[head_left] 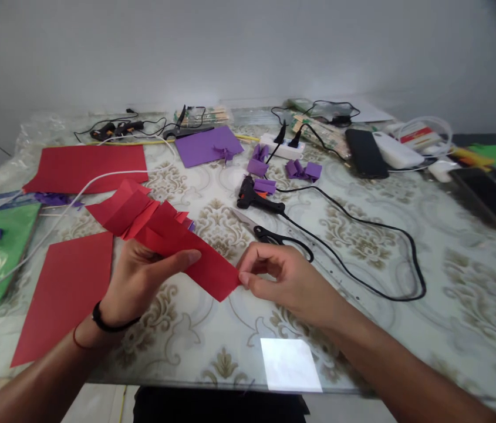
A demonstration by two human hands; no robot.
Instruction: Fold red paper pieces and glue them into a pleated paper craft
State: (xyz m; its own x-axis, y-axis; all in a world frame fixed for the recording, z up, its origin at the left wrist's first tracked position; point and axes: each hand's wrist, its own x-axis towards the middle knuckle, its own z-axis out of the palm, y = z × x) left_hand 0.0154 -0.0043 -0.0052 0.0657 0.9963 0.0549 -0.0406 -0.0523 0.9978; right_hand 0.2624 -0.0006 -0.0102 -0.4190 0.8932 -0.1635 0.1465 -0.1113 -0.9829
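My left hand [142, 276] is closed around a folded red paper piece [159, 232], its thumb lying along the top. Several red layers fan out beyond the fingers, with a bit of purple or blue showing behind them. At the other end, the thumb and fingers of my right hand [274, 273] pinch the corner of the long red strip. Just beyond the right hand lie scissors [274, 236] with black handles, the blades partly spread toward the left. A black glue gun [259, 198] rests behind the scissors, its cord looping right.
Red sheets [71, 288] and a green pack [1, 252] lie at left. A purple sheet [208, 145], folded purple pieces [303, 170] and a white power strip [282, 145] are at the back. Phones [365, 154], a white cable and packets crowd the right. The table's front edge is near me.
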